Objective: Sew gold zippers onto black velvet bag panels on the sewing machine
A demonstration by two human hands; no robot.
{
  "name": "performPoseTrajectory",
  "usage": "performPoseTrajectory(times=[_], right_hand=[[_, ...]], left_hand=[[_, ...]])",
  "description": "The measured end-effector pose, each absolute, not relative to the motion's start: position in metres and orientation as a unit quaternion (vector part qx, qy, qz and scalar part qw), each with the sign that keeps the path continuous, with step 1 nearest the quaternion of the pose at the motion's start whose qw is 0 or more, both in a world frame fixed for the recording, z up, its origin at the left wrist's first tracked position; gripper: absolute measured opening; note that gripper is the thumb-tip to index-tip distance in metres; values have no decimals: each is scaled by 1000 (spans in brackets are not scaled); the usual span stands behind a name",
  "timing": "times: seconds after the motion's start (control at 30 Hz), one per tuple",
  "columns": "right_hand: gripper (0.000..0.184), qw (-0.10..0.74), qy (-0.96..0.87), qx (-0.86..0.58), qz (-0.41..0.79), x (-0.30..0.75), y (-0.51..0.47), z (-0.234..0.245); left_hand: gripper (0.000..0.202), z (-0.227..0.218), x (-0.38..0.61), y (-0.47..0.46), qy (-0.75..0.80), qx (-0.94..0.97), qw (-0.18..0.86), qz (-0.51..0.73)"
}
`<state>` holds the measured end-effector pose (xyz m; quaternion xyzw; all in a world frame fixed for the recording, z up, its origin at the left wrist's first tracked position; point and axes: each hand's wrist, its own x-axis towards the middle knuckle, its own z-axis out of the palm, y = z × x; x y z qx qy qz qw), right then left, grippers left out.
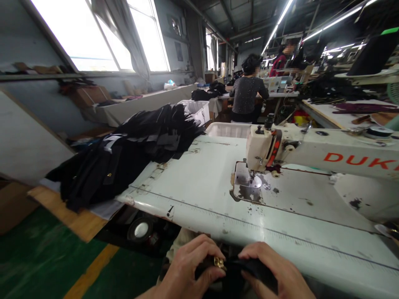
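Note:
Both my hands are low at the bottom edge, just in front of the sewing table's near edge. My left hand (190, 265) is closed, its fingers pinching a piece of black fabric (249, 268) that carries a small gold metal fitting (219, 262). My right hand (274, 270) is curled over the same black fabric from the right. The two hands nearly touch over the fabric. Beyond them lies the worn white sewing table (199, 187) with a ruler strip along its front.
A white sewing machine (311, 153) with red lettering stands at the right, needle over a metal plate (249, 185). A heap of black fabric pieces (131, 153) covers the table's left end. White bins (229, 129) sit behind. Other people work at far tables (247, 93).

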<state>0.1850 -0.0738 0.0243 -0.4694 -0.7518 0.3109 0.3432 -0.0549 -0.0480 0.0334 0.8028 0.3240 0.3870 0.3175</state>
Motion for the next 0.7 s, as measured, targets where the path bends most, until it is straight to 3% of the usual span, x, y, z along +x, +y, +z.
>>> performPoseTrajectory(times=[0.17,0.5,0.7], right_hand=[[10,307,-727,-476,388,187,-71,31],[24,302,-675,-492,459,188,-69,40],[23,299,-649,-521,468,186,-71,35]], left_hand=[[2,34,-52,-50,336,805,322,368],[11,33,-52,-50,317,821,293,374],[11,34,-52,-53,314,833,260,374]])
